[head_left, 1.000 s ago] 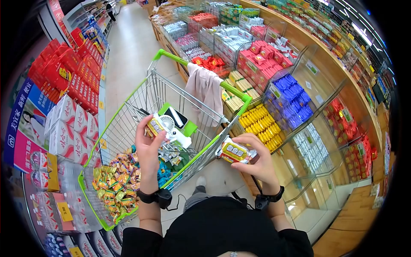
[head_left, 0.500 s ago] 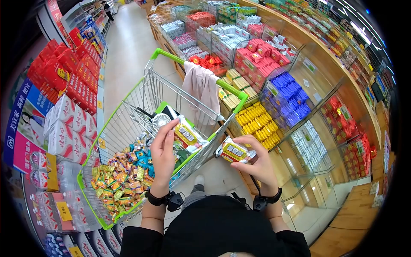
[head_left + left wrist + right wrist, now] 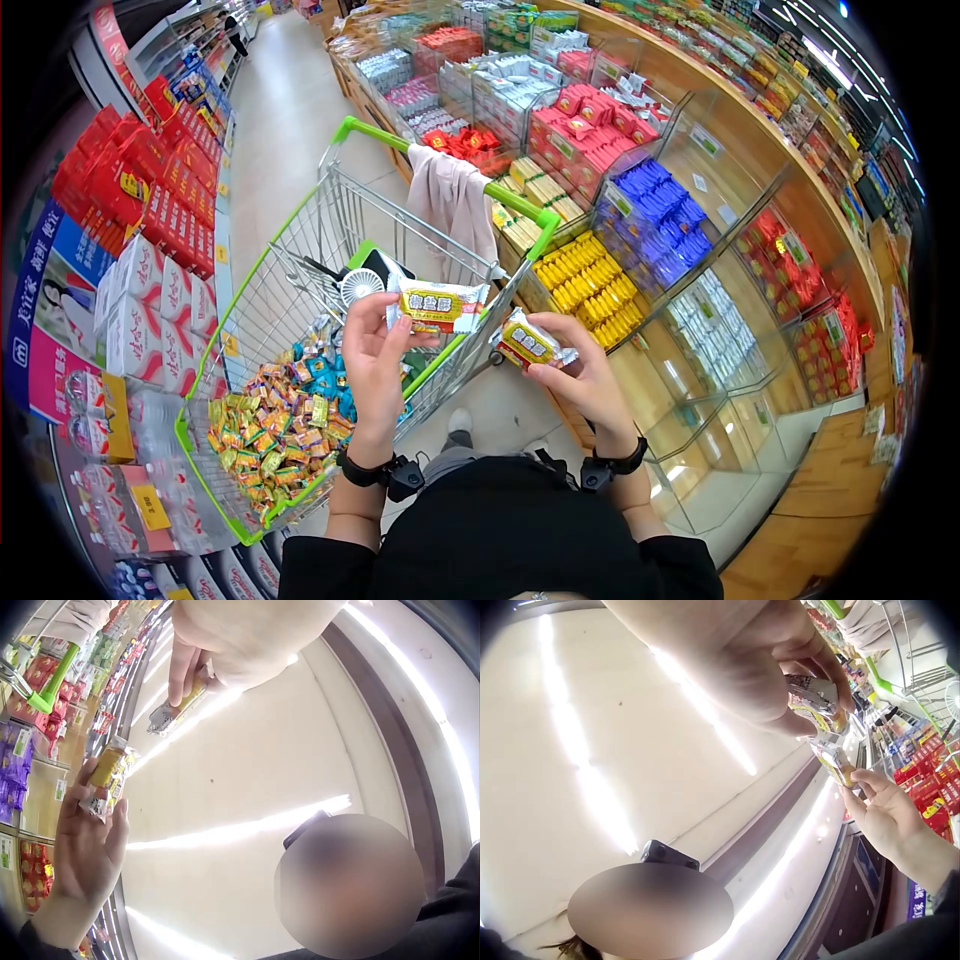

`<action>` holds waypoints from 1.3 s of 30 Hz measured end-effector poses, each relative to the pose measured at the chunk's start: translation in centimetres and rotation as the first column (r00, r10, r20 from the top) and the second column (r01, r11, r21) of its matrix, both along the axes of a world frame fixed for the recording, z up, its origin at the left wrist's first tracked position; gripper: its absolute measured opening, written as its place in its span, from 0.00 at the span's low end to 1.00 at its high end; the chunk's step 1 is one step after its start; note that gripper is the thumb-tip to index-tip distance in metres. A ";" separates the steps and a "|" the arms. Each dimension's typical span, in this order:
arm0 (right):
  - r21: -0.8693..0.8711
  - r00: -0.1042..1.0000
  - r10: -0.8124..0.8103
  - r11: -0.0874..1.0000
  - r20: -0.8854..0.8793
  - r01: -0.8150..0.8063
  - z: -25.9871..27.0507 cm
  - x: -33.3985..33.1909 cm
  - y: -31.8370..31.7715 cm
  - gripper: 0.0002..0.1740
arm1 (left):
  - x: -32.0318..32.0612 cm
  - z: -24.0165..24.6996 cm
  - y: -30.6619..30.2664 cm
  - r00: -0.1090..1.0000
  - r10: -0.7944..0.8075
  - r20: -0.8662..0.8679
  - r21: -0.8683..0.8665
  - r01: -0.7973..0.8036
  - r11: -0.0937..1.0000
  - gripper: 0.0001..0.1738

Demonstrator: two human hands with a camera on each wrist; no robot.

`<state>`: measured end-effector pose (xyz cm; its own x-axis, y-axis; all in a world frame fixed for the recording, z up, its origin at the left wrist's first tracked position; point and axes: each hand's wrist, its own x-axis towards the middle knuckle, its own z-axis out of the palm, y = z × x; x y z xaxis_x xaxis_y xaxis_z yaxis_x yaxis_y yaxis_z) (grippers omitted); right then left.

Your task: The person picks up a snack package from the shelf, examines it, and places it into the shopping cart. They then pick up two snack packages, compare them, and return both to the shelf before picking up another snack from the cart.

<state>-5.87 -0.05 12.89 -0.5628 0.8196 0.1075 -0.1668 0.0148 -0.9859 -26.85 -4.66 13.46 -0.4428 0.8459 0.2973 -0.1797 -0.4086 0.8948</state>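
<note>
In the head view my left hand point(image 3: 374, 365) pinches a yellow-and-white wrapped snack point(image 3: 438, 306) by its left end, above the shopping cart point(image 3: 213, 345). My right hand point(image 3: 590, 382) grips a similar wrapped snack point(image 3: 531, 343) between thumb and fingers, just outside the cart's right edge. The two packets are apart, with their printed faces towards the head camera. In the left wrist view, one packet point(image 3: 180, 705) is by the near hand and the other point(image 3: 111, 776) is in the far hand. The right wrist view shows both packets close together.
Small wrapped candies point(image 3: 285, 430) fill the cart's near end. A white fan point(image 3: 362, 287) lies farther in, and a pink cloth point(image 3: 452, 198) hangs over the green handle. Divided snack bins point(image 3: 590, 285) line the right; red boxes point(image 3: 180, 225) stand left. A person stands far down the aisle.
My left hand has moved right, away from the fan, and its packet has turned to lie level. My right hand still holds its packet, now tilted more. The head view has shifted slightly.
</note>
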 end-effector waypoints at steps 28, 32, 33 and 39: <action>-0.081 0.994 0.010 0.997 -0.109 -0.019 -0.5 0.8 -0.7 0.23 | 1.0 -1.1 0.0 0.983 -0.183 -0.008 -0.034 0.183 0.983 0.13; -0.053 0.996 0.009 0.998 -0.094 -0.014 -0.6 0.8 -0.6 0.23 | 1.1 -1.0 0.0 0.982 -0.189 -0.017 -0.029 0.188 0.982 0.13; -0.044 0.997 0.013 0.999 -0.082 -0.017 -0.6 0.8 -0.6 0.23 | 1.1 -1.0 0.0 0.982 -0.189 -0.016 -0.031 0.188 0.982 0.13; -0.050 0.997 0.015 0.999 -0.074 -0.018 -0.6 0.7 -0.4 0.23 | 1.1 -1.0 -0.1 0.983 -0.183 -0.031 -0.030 0.182 0.983 0.14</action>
<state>-5.18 -0.48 12.29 -0.5685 0.8156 0.1076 -0.2384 -0.0382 -0.9704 -25.73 -4.73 12.46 -0.2708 0.9193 0.2855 -0.2190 -0.3477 0.9117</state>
